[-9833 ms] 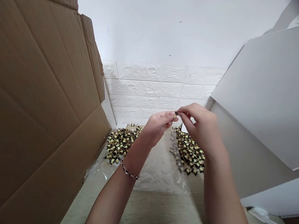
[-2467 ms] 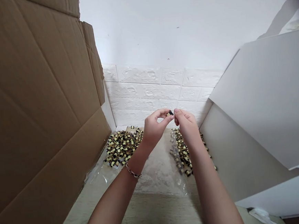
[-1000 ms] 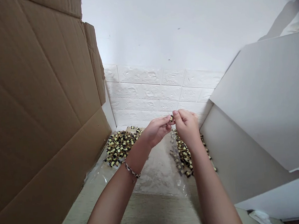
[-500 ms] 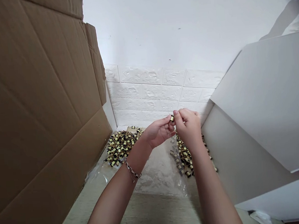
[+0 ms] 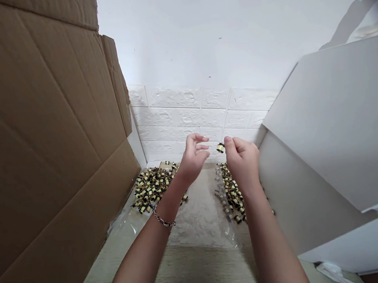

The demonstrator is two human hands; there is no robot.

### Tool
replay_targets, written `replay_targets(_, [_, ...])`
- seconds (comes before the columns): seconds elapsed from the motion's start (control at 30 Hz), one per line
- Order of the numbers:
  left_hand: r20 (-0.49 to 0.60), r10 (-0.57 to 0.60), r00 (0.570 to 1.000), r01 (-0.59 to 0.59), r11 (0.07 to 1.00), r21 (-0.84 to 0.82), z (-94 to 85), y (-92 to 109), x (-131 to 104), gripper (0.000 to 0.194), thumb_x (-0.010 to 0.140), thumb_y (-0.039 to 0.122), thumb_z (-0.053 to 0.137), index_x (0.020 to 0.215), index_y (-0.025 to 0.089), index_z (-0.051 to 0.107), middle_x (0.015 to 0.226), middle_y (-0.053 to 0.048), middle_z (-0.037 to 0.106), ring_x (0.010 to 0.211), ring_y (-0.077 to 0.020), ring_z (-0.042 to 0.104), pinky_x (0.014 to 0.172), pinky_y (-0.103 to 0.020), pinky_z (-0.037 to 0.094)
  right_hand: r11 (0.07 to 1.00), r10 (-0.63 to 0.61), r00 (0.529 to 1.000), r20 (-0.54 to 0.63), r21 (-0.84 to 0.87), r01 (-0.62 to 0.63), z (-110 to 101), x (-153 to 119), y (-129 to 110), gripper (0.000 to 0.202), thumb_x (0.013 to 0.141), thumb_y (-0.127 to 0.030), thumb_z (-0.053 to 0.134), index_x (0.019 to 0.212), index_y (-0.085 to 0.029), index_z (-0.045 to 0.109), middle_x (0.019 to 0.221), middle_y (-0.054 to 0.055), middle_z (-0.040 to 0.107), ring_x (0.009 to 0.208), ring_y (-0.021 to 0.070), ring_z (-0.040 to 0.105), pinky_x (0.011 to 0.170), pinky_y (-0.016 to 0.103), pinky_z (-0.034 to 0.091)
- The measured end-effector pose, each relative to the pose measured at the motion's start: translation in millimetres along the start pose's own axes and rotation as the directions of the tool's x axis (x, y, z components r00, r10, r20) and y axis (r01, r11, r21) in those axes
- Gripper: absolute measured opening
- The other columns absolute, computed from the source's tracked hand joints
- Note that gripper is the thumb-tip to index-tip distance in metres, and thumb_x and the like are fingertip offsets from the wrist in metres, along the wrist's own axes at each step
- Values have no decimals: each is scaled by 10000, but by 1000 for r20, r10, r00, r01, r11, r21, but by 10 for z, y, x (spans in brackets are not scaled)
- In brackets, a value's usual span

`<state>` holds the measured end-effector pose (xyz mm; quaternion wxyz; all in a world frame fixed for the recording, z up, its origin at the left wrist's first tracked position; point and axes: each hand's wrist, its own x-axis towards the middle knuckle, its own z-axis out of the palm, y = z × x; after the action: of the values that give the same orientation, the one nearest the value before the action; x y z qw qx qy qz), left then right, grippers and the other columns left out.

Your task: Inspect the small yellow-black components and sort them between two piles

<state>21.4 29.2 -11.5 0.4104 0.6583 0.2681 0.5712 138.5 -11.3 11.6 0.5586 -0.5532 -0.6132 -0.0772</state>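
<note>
A small coil with a yellow middle and black ends sticks out from the thumb and curled fingers of my right hand. My right hand is closed, likely on the coil's end or leads, which the fingers hide. My left hand, wearing a chain bracelet, is held just left of the coil with its fingers apart and nothing in them. Below and left lies a heap of similar coils. Under my right hand is a second heap, partly covered by the forearm and by clear plastic.
A clear plastic bag lies flat between the heaps on the pale table. A tall cardboard sheet stands on the left. White panels stand on the right. Behind is a white brick-patterned wall.
My left hand has let go of the coil and drawn back to the left, opening its fingers. My right hand keeps the coil and has shifted slightly right.
</note>
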Motion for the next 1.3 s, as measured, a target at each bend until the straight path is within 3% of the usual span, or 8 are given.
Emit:
replay_targets(0.07, [-9,298,955,-276,893,355,34,16,-49,413,653,192,519,1033,189,356,1176,-102,437,1088,-196,424,922,-359,315,999,38,999,4,29,-38,-1,0,-1,406,834,-292,384,466,-161,276,456,-45,314,465,80,278,545,249,230])
replay_targets(0.13, [68,480,874,-425,691,584,69,23,-91,392,663,238,556,1006,173,377,1211,-134,409,1136,-230,372,940,-373,278,997,65,998,13,47,-65,4,-5,-5,402,831,-297,388,468,-162,283,456,-45,322,462,80,280,538,247,230])
replay_targets(0.2, [94,562,822,-458,554,695,100,11,-110,359,695,305,560,985,168,399,1184,-146,432,1108,-240,394,915,-368,283,995,80,997,24,54,-81,16,-12,-15,399,827,-302,393,467,-161,293,451,-45,328,458,79,279,532,246,228])
replay_targets(0.33, [54,640,766,-431,451,782,120,-27,-103,284,743,344,534,951,177,436,1022,-115,532,976,-213,468,852,-331,301,997,69,997,44,42,-71,54,-24,-46,397,819,-295,395,458,-158,300,441,-43,335,454,78,271,523,243,214])
replay_targets(0.43, [40,643,765,-409,437,801,106,-16,-99,256,753,347,530,937,180,465,939,-88,567,905,-197,490,816,-315,302,998,57,997,52,18,-58,81,-28,-60,396,814,-281,398,452,-157,299,438,-43,327,453,76,271,525,244,207])
replay_targets(0.53, [52,612,789,-397,444,803,98,15,-104,208,765,345,523,913,199,506,912,-59,588,885,-190,504,805,-313,293,998,59,997,56,-4,-58,93,-32,-58,392,817,-280,393,454,-157,310,441,-44,319,456,78,280,533,244,209])
replay_targets(0.8, [46,568,822,-404,525,749,66,13,-89,187,784,339,513,922,225,566,896,-24,633,862,-166,533,803,-307,291,997,73,996,55,30,-75,68,-23,-13,388,826,-297,387,469,-161,321,448,-43,338,476,87,308,544,241,216])
replay_targets(1.3, [70,577,814,-376,432,820,73,-39,-67,227,799,345,493,950,201,581,874,-8,630,833,-143,523,789,-294,314,998,55,992,114,-2,-55,99,-8,12,376,847,-303,358,503,-152,373,473,-53,363,489,81,324,583,250,222])
